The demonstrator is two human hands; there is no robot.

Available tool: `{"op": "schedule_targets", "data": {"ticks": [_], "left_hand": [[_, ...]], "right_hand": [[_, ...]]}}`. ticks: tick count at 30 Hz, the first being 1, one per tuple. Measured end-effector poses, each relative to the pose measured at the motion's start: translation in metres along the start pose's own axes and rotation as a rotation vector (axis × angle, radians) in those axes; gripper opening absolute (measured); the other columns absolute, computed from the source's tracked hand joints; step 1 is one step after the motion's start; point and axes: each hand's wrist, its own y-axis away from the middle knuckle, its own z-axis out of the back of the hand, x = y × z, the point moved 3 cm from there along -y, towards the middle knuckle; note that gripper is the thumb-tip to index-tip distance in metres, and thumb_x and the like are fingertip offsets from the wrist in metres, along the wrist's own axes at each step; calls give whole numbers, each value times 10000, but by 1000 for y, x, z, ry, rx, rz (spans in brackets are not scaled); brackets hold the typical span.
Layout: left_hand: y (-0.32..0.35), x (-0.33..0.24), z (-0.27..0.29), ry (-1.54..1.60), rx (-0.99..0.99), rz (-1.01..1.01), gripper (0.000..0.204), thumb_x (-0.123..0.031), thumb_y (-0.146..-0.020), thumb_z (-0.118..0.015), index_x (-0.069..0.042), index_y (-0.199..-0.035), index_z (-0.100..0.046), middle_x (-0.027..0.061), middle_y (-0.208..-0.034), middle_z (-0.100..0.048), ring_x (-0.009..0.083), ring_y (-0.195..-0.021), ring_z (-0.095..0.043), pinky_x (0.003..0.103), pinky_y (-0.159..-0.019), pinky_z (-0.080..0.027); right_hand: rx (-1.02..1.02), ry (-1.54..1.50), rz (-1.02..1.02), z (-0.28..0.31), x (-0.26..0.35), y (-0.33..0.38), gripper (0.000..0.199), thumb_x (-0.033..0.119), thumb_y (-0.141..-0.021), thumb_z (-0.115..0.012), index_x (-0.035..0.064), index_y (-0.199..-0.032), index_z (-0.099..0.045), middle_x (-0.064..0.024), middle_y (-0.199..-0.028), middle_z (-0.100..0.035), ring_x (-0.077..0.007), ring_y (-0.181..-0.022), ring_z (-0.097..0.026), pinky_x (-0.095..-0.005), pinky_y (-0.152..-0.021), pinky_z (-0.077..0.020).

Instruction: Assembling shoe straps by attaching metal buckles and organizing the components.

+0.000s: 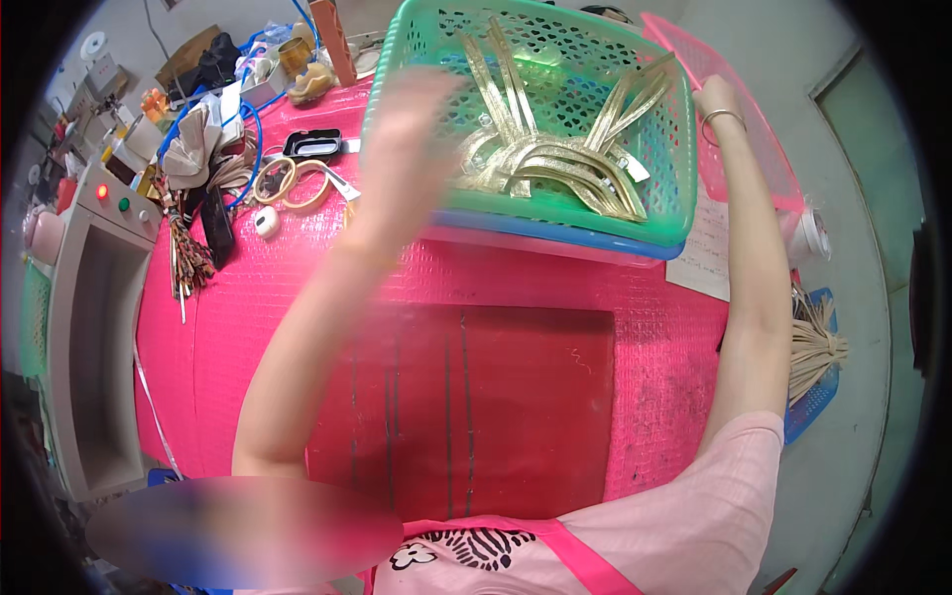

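Gold straps, several of them looped and tied in bundles, lie in a green plastic basket with a perforated wall. The basket sits stacked on a blue one at the far side of the table. My left hand is over the green basket's left side, smeared by motion, so its fingers cannot be read. Farther right, my right hand, with a bangle at the wrist, is closed on the edge of a pink basket that stands tilted beside the green one.
A dark red mat lies on the pink table cover. Rolls of tape, a white earbud case and cord bundles crowd the left. A grey machine stands at the left edge; written paper lies right.
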Motion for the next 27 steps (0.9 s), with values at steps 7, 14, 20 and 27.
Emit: {"op": "schedule_targets", "data": {"ticks": [7, 14, 20, 27], "left_hand": [[-31, -13, -164, -458, 629, -71, 440, -102, -675, -559, -24, -1083, -413, 124, -1087, -446, 268, -1025, -458, 479, -929, -276], [-33, -8, -159, -479, 464, 48, 326, -125, -651, -599, -43, -934, -460, 90, -989, -468, 244, -878, -518, 410, -825, -353], [-28, -5, -153, -562, 473, 36, 282, -72, -645, -570, -35, -910, -481, 87, -870, -556, 228, -906, -521, 402, -791, -359], [-37, -4, -157, -596, 770, 52, 197, -120, -642, -555, -71, -829, -516, 101, -734, -596, 248, -768, -588, 430, -900, -305]], "right_hand": [[-8, -362, 571, -33, -2, -12, 317, 142, -662, -599, 34, -960, -594, -125, -756, -621, -174, -646, -581, -329, -626, -461], [60, -199, 283, -13, 28, -45, 304, 101, -655, -581, 7, -944, -589, -91, -741, -628, -167, -606, -570, -305, -588, -458], [392, -263, 172, -11, 17, -54, 386, 132, -704, -525, 52, -1081, -536, -88, -913, -606, -180, -808, -561, -287, -723, -425], [257, -604, 472, 30, 5, 15, 471, 205, -773, -531, 44, -1203, -422, -126, -1041, -537, -138, -901, -509, -270, -818, -395]]}}
